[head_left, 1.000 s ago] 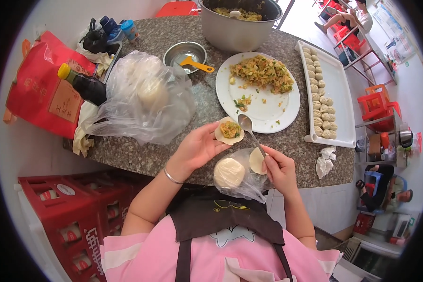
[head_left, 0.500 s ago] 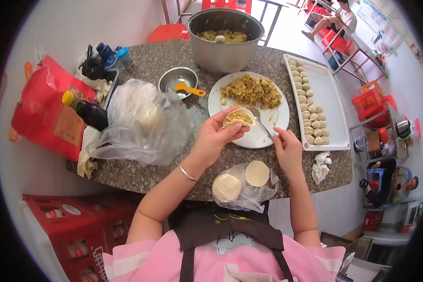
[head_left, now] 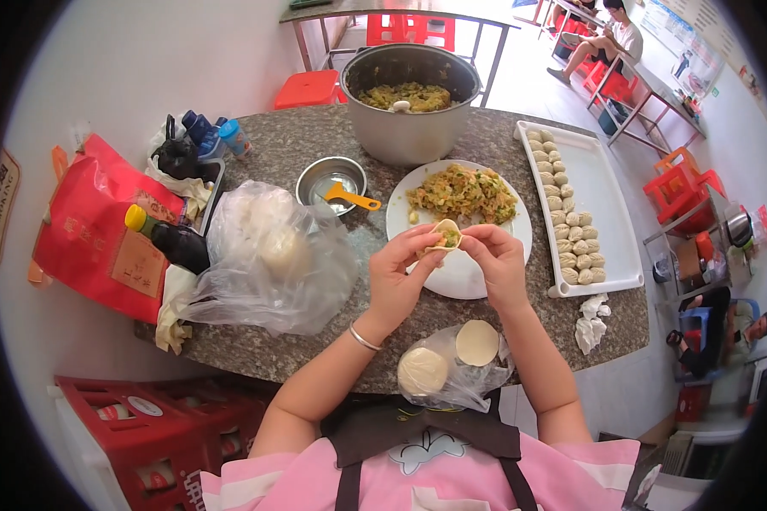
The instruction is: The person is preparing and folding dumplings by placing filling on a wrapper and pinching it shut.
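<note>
A dumpling point(head_left: 446, 232) with a round, pale wrapper folded around chopped filling is held over the near part of a white plate. Fingers and thumb of my left hand point(head_left: 398, 271) cradle it from the left. On its right edge, my right hand point(head_left: 501, 264) pinches the wrapper. Some filling still shows in the opening at the top. Behind my hands, a heap of chopped vegetable filling point(head_left: 464, 192) covers the far half of the plate point(head_left: 456, 284). Near the table's front edge lie a single wrapper point(head_left: 477, 343) and a bagged pile of wrappers point(head_left: 423, 372).
At right, a white tray point(head_left: 612, 247) holds rows of pleated dumplings point(head_left: 562, 200), with crumpled tissue point(head_left: 591, 325) below it. A large pot of filling point(head_left: 411, 136) stands behind the plate. Leftward are a metal bowl point(head_left: 308, 183) with an orange scoop point(head_left: 352, 197), a plastic bag point(head_left: 268, 264) and a dark bottle point(head_left: 175, 243).
My right hand has come up and left from the plate's right edge to pinch the wrapper. The wrapper, open wider before, is now drawn narrower. The spoon on the plate is now hidden.
</note>
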A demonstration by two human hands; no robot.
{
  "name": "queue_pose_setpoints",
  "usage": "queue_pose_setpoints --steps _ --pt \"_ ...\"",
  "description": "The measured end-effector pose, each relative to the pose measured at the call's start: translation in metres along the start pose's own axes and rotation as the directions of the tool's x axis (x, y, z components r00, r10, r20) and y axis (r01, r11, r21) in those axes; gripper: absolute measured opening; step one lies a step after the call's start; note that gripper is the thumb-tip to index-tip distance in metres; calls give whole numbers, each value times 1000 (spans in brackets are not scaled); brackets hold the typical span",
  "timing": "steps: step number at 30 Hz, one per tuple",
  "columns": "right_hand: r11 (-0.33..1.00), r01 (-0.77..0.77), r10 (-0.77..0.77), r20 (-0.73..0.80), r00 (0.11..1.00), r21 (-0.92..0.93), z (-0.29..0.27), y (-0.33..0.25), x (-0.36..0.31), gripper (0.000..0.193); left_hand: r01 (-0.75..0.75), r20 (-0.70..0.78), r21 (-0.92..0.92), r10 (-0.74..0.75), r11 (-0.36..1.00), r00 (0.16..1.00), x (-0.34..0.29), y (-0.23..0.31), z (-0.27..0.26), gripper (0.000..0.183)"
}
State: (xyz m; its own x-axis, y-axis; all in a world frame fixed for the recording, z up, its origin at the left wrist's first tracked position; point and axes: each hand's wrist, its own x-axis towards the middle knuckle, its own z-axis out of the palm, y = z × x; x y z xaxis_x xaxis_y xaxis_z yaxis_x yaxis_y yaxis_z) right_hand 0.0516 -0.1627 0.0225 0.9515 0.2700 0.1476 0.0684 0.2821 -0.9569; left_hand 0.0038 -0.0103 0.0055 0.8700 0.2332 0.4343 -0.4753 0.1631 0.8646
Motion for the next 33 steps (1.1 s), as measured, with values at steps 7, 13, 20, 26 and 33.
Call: queue_pose_setpoints --steps 7,13,20,26,33 --pt "996 -75 81 164 983 -46 0 -4 18 15 -8 3 31 8 999 1000 1 0 -6 19" --pt "817 329 -303 133 944 -474 6 3 8 12 67 -97 -57 -72 996 993 -4 -8 -2 16" --pt "889 165 -110 150 983 -427 -5 -5 9 11 86 10 8 -86 996 996 -1 -3 -5 17" --pt "867 232 -137 236 962 -442 -8 -13 11 9 104 72 7 -105 995 992 -1 -2 -4 16" --pt "751 404 -304 271 913 -522 -2 -4 9 11 243 -16 -45 -244 969 970 -1 -2 -5 21"
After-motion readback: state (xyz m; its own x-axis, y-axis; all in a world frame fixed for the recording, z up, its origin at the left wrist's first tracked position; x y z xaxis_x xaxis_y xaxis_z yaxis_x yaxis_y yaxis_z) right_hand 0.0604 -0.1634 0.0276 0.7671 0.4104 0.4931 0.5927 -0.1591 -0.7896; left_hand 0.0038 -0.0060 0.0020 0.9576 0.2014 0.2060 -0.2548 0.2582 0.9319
